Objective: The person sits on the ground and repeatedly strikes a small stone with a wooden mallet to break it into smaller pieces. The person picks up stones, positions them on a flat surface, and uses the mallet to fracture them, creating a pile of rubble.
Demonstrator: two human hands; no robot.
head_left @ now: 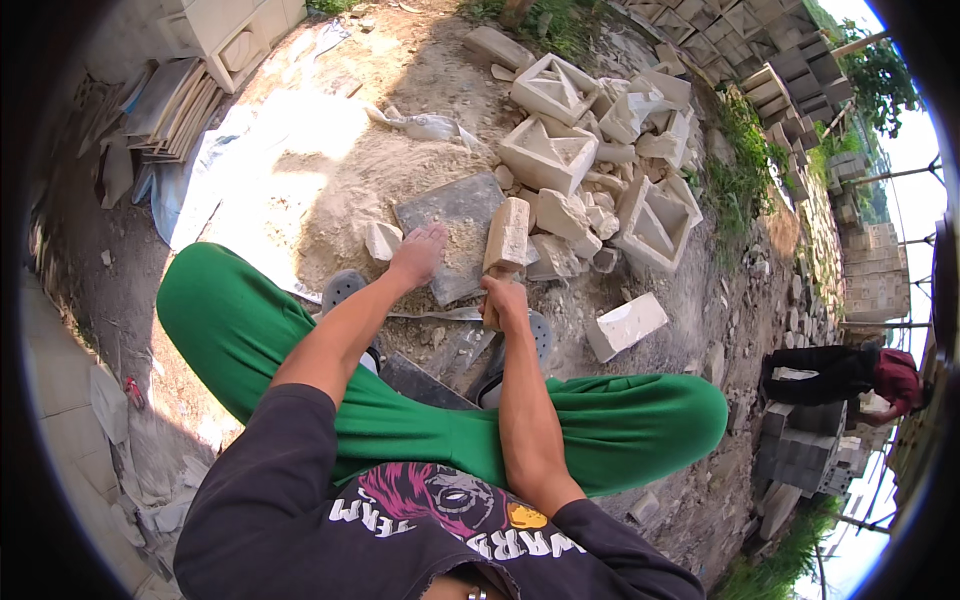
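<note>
We see the right hand [503, 300] gripping an upright pale stone block [507, 235] on a grey slab [450, 215], while the left hand [418, 255] rests open on the sandy slab

Hollow square concrete blocks [548, 152] lie in a heap with broken pale rubble [600, 215] on sandy ground. A loose white block [625, 325] rests apart, lower right. Flat tiles [175, 105] are stacked at upper left beside a blue-white tarp [195, 175]. A crouching person [850, 375] works near grey blocks [805, 445] at right.
</note>
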